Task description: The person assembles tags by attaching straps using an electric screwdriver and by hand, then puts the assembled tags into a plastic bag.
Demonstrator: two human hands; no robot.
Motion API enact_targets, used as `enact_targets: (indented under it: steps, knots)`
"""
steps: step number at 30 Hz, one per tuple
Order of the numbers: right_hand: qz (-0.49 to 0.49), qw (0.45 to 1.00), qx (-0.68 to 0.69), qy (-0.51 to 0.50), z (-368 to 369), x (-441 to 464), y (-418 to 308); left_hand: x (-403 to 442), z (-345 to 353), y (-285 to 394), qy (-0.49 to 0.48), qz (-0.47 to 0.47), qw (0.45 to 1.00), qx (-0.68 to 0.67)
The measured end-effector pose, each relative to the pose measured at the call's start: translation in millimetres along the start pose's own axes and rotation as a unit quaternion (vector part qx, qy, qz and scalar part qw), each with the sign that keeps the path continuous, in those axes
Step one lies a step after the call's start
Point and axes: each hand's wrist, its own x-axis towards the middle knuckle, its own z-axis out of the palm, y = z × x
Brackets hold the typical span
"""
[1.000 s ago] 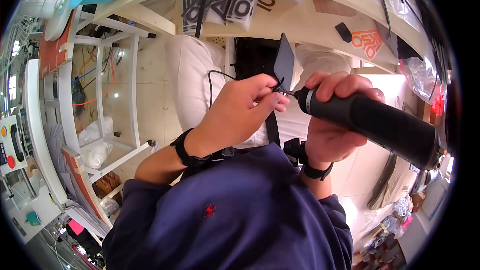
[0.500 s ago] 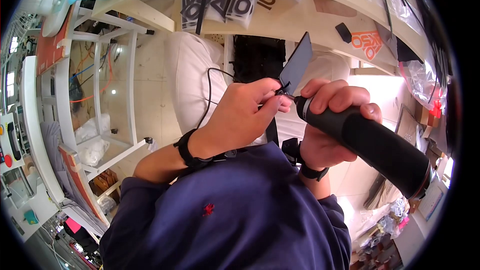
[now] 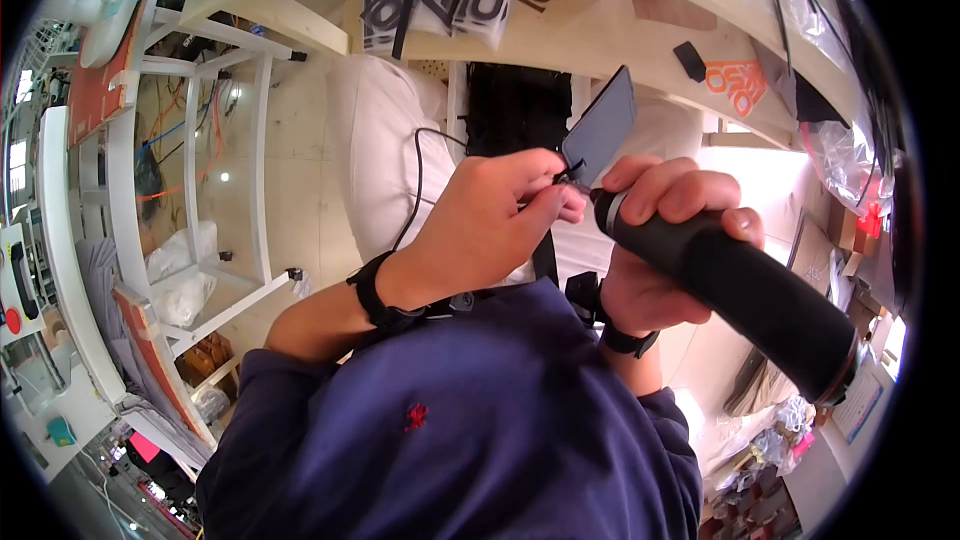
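Note:
In the head view, my left hand is closed, its thumb and fingertips pinching the small black clip-like end of a flat grey panel. The panel sticks up at a slant, away from me. My right hand wraps round a thick black electric screwdriver, whose narrow front end points at the left fingertips. Whether its tip touches the part is too small to tell. A thin black cable runs from near my left wrist over my lap.
Ahead is a pale wooden bench with printed plastic packets and a small black piece. White metal frames stand at left, with cables on the floor. Bags and boxes crowd the lower right.
The grey panel has tilted slightly to the right and shows more of its face. Both hands keep nearly the same place and grip; the view has shifted a little.

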Motion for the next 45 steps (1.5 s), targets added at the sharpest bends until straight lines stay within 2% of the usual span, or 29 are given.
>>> enact_targets:
  steps: [2,3,6,9,21,22,23,25,26,27,28,29,30,31,33,34,35,37,38,39,40,42,43,45]
  knots:
    - [0.005,0.999,0.028,0.047,4.0,-1.9,-1.6,-1.3,-0.3,4.0,0.002,0.026,0.999,0.047]
    - [-0.022,0.998,0.047,0.038,3.7,-2.2,2.2,2.7,-0.1,5.0,0.005,0.042,0.998,0.052]
    - [-0.006,0.999,0.032,-0.018,-2.8,-1.2,1.3,-3.9,1.8,5.5,0.02,0.036,0.998,0.054]
    - [0.009,0.999,-0.008,-0.031,1.5,-1.5,-2.5,-2.2,1.4,7.8,0.022,0.009,0.998,0.057]
    - [0.036,0.999,-0.033,0.0,3.9,-6.3,0.8,2.8,3.1,4.5,0.029,-0.008,0.996,0.08]
    - [0.052,0.998,-0.044,0.004,4.4,-6.6,0.2,6.5,3.6,-1.9,0.047,0.034,0.995,0.082]
    - [0.059,0.997,-0.039,0.014,2.8,-8.7,4.3,8.1,-0.9,-1.8,0.013,0.019,0.992,0.124]
    - [0.104,0.991,-0.08,0.028,-1.7,-10.6,6.5,20.1,-5.1,-17.8,-0.041,-0.006,0.998,0.049]
    - [0.105,0.989,-0.077,0.067,-3.4,-13.1,12.1,27.8,-9.7,-25.3,-0.064,-0.044,0.997,0.01]
    - [0.11,0.986,-0.072,0.107,-4.8,-14.8,16.3,37.8,-16.1,-34.4,-0.064,-0.036,0.997,0.021]
    - [0.126,0.982,-0.085,0.115,-9.4,-13.8,16.4,46.8,-22.0,-41.2,-0.054,0.014,0.983,0.176]
    - [0.14,0.979,-0.066,0.136,-13.2,-14.3,17.0,54.1,-27.4,-45.8,-0.041,0.064,0.943,0.325]
    - [0.143,0.977,-0.061,0.146,-17.3,-12.8,17.5,58.3,-34.2,-25.2,-0.052,0.068,0.884,0.459]
    - [0.147,0.975,-0.057,0.158,-21.2,-12.4,17.3,62.8,-41.1,-18.1,-0.021,0.109,0.868,0.484]
    - [0.144,0.974,-0.057,0.166,-30.1,-13.5,16.3,62.7,-49.4,17.2,-0.007,0.154,0.898,0.411]
    - [0.151,0.972,-0.061,0.17,-32.7,-14.4,16.0,59.2,-49.3,54.7,-0.027,0.103,0.942,0.318]
    - [0.147,0.972,-0.06,0.175,-33.8,-15.0,15.9,58.6,-49.7,88.6,-0.016,0.123,0.93,0.347]
    - [0.16,0.973,-0.037,0.163,-34.5,-16.0,17.7,80.4,-56.7,125.9,0.046,0.2,0.879,0.431]
    - [0.157,0.973,-0.035,0.164,-33.7,-16.4,19.4,100.2,-62.3,146.3,0.06,0.162,0.878,0.446]
    - [0.16,0.975,-0.028,0.149,-31.7,-16.7,21.5,127.0,-70.2,159.6,0.081,0.18,0.855,0.479]
    - [0.164,0.977,-0.022,0.133,-30.0,-17.1,23.2,162.1,-83.9,164.4,0.094,0.24,0.809,0.528]
    - [0.161,0.98,-0.014,0.118,-28.0,-20.6,25.6,210.3,-94.9,170.3,0.129,0.252,0.749,0.599]
    - [0.158,0.982,-0.01,0.102,-26.9,-20.8,26.2,227.8,-101.2,166.4,0.127,0.256,0.745,0.603]
    - [0.145,0.983,0.004,0.114,-24.9,-19.9,23.7,255.2,-110.1,158.3,0.098,0.196,0.69,0.69]
